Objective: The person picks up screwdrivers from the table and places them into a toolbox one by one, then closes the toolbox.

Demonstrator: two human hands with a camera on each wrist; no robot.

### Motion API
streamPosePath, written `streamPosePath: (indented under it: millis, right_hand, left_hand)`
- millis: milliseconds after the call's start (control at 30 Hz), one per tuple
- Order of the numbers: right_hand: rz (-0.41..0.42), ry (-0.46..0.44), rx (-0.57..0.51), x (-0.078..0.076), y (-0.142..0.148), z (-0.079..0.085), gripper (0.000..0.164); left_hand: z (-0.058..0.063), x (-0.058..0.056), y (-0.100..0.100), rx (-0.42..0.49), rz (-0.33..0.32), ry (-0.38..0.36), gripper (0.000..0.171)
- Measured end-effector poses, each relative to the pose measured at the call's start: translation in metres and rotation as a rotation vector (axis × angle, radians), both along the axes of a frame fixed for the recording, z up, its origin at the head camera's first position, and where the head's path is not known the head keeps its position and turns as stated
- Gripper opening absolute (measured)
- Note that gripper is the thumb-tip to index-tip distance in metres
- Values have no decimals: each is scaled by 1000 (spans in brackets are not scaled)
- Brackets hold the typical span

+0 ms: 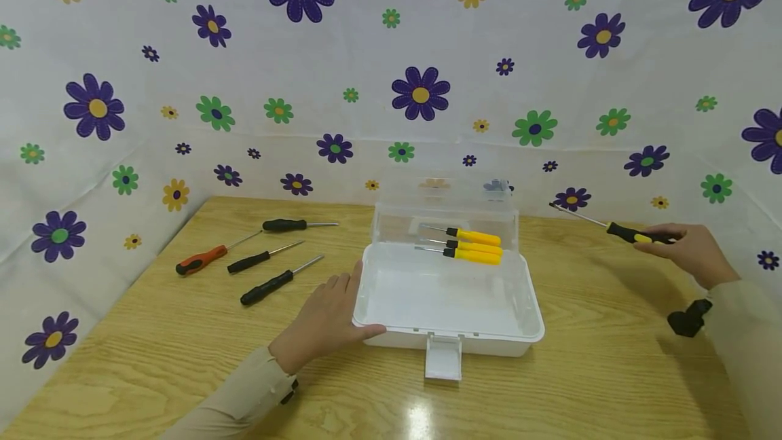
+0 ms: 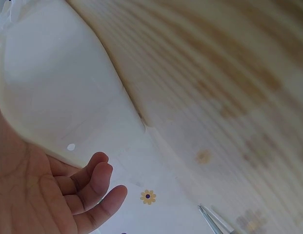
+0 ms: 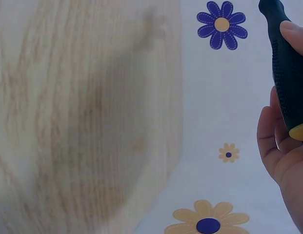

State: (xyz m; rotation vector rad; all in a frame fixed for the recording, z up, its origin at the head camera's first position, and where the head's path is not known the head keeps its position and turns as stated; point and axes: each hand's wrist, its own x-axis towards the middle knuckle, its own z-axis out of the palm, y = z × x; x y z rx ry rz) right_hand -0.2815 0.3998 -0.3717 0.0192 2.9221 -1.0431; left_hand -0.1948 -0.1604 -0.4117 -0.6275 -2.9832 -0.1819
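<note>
My right hand (image 1: 690, 250) holds a black-and-yellow screwdriver (image 1: 626, 232) by its handle, raised over the table's right side with the shaft pointing left toward the back. The right wrist view shows the dark handle (image 3: 288, 63) between thumb and fingers. At the left side of a white toolbox (image 1: 449, 343), my left hand (image 1: 326, 321) rests with its thumb on the front rim and its fingers along the side wall. Three yellow-handled screwdrivers (image 1: 473, 257) lie side by side at the toolbox's back, overlapping the raised clear lid (image 1: 391, 226).
Left of the toolbox, several screwdrivers lie on the wooden table (image 1: 183, 358): a red-and-black one (image 1: 201, 260) and black ones (image 1: 267, 287). The front latch (image 1: 443, 360) hangs down. A flowered cloth (image 1: 366, 53) stands behind the table.
</note>
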Motion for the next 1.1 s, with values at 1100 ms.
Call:
streamPosePath:
  millis: [1100]
  right_hand:
    - [76,68,4,-12,-46,48,68]
  left_hand:
    - [-1,0,0,11,-4,23,112]
